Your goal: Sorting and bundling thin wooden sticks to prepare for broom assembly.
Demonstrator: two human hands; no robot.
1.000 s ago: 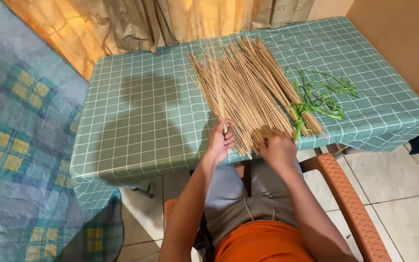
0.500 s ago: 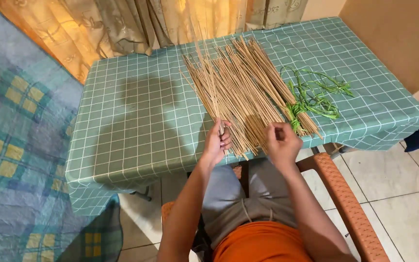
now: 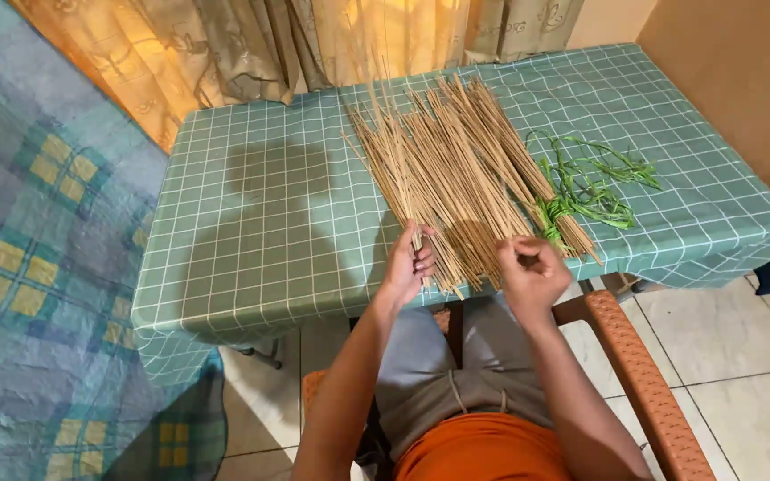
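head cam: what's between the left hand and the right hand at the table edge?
Head view: the near ends of the tan sticks fill the stretch between the left hand and the right hand, lying on the checked tablecloth.

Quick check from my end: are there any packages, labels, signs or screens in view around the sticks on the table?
None in view. The table carries only a pile of thin tan sticks and a bundle of green strips to its right.

No packages, labels, signs or screens.
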